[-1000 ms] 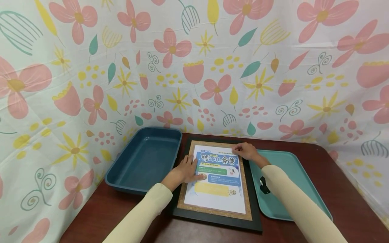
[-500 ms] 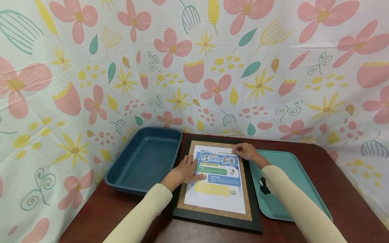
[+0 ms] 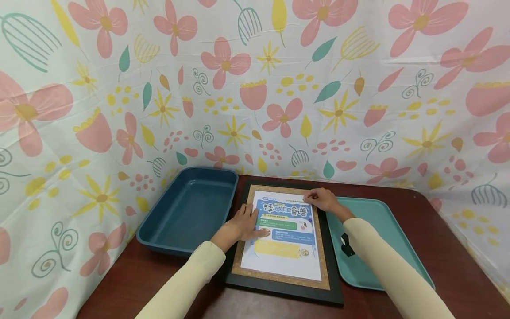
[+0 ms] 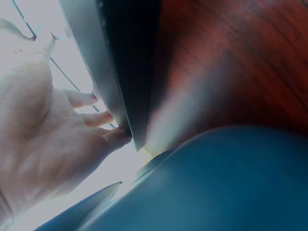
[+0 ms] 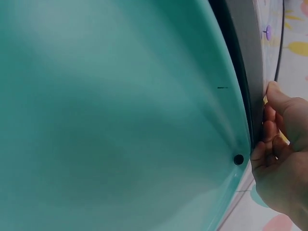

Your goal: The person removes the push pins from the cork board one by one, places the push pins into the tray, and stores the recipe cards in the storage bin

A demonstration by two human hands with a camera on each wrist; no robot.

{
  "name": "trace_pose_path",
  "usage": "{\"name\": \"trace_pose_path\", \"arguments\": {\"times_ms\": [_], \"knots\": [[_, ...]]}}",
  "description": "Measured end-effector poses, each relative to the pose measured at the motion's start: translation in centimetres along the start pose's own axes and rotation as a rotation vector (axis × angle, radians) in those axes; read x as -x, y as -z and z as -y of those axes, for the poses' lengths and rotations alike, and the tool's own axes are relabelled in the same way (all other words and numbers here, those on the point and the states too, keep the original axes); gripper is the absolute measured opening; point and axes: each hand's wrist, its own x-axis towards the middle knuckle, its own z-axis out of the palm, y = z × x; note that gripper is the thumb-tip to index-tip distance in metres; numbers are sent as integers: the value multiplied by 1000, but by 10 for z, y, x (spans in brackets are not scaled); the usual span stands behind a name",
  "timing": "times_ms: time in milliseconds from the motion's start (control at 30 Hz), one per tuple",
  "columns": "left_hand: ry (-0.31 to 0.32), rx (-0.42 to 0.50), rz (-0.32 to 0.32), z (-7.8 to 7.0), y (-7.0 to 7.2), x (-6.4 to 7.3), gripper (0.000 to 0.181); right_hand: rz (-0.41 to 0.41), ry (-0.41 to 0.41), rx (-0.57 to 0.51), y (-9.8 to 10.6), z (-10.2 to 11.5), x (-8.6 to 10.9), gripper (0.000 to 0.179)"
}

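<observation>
A printed poster [image 3: 287, 266] lies on a cork board [image 3: 247, 266] with a black frame [image 3: 279, 290]. My left hand [image 3: 241, 223] rests on the poster's left edge, fingers spread. In the left wrist view, the left hand [image 4: 53, 115] reaches over the frame's side. My right hand [image 3: 323, 198] is at the poster's upper right corner. Its thumb and fingertips pinch a small thing; they hide it, so I cannot tell what it is. The right wrist view shows the right hand [image 5: 286, 144] curled over the frame's edge, and a purple push pin [image 5: 268, 32] standing out from the board's surface.
Left of the board stands a deep blue tray [image 3: 191, 212]. A flat teal tray [image 3: 382, 230] lies to the right, under my right forearm, with a small black item [image 3: 347, 244] beside the sleeve. Flowered cloth [image 3: 279, 110] hangs behind the dark wooden table [image 3: 131, 279].
</observation>
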Motion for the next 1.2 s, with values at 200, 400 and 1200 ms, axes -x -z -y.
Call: {"name": "trace_pose_path", "arguments": {"times_ms": [200, 400, 1200], "knots": [[-9, -2, 8, -1, 1, 1, 99, -21, 12, -11, -1, -2, 2, 22], [-10, 9, 16, 0, 1, 2, 98, -36, 29, -14, -6, -5, 2, 20], [-9, 123, -31, 4, -4, 0, 100, -42, 64, -44, 14, -7, 12, 16]]}}
